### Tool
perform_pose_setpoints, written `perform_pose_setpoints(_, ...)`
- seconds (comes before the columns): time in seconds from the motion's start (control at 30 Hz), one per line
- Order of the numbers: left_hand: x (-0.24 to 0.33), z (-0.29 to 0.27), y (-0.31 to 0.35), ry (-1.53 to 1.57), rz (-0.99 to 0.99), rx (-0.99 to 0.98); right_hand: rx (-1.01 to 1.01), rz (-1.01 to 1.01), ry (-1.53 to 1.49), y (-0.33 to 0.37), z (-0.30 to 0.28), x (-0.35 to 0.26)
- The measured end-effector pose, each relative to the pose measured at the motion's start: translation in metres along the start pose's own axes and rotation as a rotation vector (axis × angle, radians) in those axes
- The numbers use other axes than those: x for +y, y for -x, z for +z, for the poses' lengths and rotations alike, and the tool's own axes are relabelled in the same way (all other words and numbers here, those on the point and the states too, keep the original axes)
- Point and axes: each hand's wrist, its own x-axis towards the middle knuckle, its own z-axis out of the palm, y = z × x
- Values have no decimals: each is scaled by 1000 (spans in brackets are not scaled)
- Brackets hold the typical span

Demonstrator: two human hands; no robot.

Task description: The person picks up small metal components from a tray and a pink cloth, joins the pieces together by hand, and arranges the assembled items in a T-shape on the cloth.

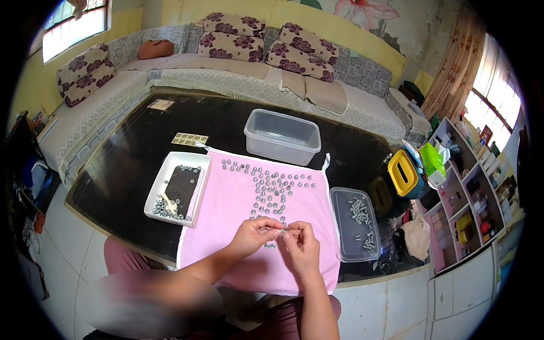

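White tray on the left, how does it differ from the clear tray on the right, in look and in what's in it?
The white tray has white walls, while the clear tray is see-through. The white tray looks deeper; the clear tray is shallower. The white tray holds rounded pieces, the clear tray slender pieces. Both hold small, silvery things.

Small metal part (284, 230) in fingers (266, 222); silvery domed pieces (276, 192) rowed on pink cloth (226, 207).

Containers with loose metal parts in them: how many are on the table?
2: the white tray left of the pink cloth, and the clear shallow tray right of it. The clutter farther right could hide another.
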Motion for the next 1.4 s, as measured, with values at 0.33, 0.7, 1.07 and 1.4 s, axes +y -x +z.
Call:
perform_pose_setpoints(0.33, 5, 1, 1, -37, 5, -41, 21, -152, 211, 0, -2, 5)
perform_pose_setpoints(0.7, 4, 3, 1, 45, 7, -71, -69, -38, 154, 2, -3, 12)
perform_pose_setpoints(1.07, 5, 4, 1, 63, 10, -11, 18, -104, 64, 2, 3, 4)
perform_pose_setpoints(1.4, 6, 3, 1, 36, 29, -45, -55, 38, -67, 2, 2, 6)
